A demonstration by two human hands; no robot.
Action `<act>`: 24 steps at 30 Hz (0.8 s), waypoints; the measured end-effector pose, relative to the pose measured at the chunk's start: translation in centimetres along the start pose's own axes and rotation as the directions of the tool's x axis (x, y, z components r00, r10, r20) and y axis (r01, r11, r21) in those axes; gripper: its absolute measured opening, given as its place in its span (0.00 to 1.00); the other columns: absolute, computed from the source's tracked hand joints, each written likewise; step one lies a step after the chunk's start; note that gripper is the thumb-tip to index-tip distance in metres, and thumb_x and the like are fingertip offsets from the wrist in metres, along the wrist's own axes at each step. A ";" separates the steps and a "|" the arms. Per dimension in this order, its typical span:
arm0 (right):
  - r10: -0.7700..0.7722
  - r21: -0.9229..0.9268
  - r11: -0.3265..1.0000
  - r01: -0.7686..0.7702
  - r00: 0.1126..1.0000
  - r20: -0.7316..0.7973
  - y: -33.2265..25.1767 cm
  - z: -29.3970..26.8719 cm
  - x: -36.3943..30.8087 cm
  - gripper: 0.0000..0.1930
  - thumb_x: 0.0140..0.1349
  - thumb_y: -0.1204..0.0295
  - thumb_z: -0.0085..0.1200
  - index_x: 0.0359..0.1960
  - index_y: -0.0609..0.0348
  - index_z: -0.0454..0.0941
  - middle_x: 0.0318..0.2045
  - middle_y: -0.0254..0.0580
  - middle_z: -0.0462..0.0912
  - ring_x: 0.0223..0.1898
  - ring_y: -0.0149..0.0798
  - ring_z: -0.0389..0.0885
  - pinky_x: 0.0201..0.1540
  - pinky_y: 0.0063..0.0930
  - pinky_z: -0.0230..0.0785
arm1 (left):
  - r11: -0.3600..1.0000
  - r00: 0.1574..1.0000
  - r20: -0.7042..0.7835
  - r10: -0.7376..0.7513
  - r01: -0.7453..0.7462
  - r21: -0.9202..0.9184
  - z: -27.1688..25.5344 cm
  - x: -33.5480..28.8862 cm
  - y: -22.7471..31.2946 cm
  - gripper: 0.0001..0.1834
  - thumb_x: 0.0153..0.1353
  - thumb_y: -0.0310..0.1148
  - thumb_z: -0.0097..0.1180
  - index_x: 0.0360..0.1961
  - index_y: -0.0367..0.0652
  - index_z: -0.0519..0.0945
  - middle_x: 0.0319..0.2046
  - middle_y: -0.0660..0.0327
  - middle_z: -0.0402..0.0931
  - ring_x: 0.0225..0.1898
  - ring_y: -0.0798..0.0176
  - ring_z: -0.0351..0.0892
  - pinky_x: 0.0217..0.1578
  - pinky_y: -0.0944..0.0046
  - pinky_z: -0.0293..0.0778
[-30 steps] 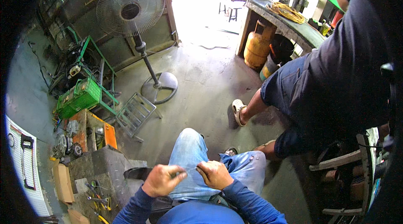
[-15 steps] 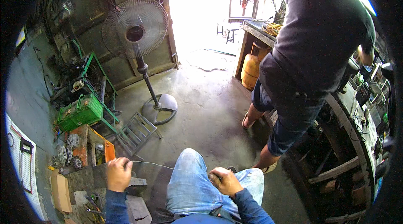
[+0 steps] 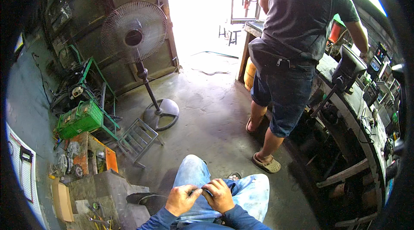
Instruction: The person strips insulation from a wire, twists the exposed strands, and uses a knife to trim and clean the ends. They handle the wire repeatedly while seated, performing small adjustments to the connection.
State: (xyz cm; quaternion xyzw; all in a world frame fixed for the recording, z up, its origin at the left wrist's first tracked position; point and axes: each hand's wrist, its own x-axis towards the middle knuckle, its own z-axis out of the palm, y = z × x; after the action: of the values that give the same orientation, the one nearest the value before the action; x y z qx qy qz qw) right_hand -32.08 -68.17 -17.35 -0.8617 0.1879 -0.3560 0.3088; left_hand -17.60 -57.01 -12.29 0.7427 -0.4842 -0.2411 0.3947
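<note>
My left hand and my right hand meet over my lap, thumbs and forefingers pinched together at the tips. Between them they hold a thin pale wire, seen stretched from hand to hand half a second ago. Now the fingers hide most of it, and its ends cannot be made out. Both hands are just above the knees of my faded blue jeans. A dark shoe-like object lies left of my left hand, beside a grey worktop.
A pedestal fan stands ahead, with a small metal rack nearer. At left are a green crate, an orange box and a worn worktop with tools. A person stands at the cluttered right-hand bench.
My hands have come together from wide apart, the left moving right and down. The wire's long span no longer shows. The other person has straightened and shifted, feet now farther apart from the bench.
</note>
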 end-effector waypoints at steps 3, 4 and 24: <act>0.139 0.225 0.962 -0.154 0.987 0.081 0.6 0.2 -0.7 0.10 0.63 0.67 0.62 0.39 0.60 0.82 0.37 0.45 0.83 0.43 0.50 0.81 0.47 0.40 0.73 | 0.998 0.998 0.007 0.058 -0.058 0.025 -0.6 0.2 0.0 0.14 0.63 0.41 0.64 0.35 0.39 0.86 0.29 0.50 0.84 0.32 0.47 0.86 0.33 0.55 0.79; 0.196 0.317 0.918 -0.237 0.968 0.158 0.9 0.2 -0.8 0.10 0.64 0.66 0.62 0.39 0.60 0.82 0.38 0.46 0.84 0.43 0.50 0.82 0.46 0.39 0.74 | 0.997 0.998 0.028 0.057 -0.058 0.045 -1.0 0.3 0.1 0.14 0.63 0.41 0.64 0.35 0.39 0.86 0.29 0.50 0.84 0.32 0.47 0.86 0.33 0.55 0.79; 0.401 0.263 0.843 -0.470 0.874 0.275 1.4 -0.8 -1.2 0.14 0.65 0.64 0.62 0.43 0.63 0.85 0.35 0.49 0.87 0.38 0.43 0.86 0.43 0.34 0.76 | 0.808 0.886 0.342 -0.312 0.437 -0.396 0.9 -0.1 -2.8 0.16 0.69 0.36 0.57 0.44 0.32 0.83 0.34 0.61 0.83 0.32 0.70 0.78 0.35 0.67 0.75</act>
State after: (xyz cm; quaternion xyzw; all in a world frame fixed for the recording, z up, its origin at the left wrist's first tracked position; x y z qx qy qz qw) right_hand -33.66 -68.86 -18.40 -0.7665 0.2854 -0.2093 0.5360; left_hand -16.80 -56.64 -15.13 0.6700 -0.3026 -0.5183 0.4369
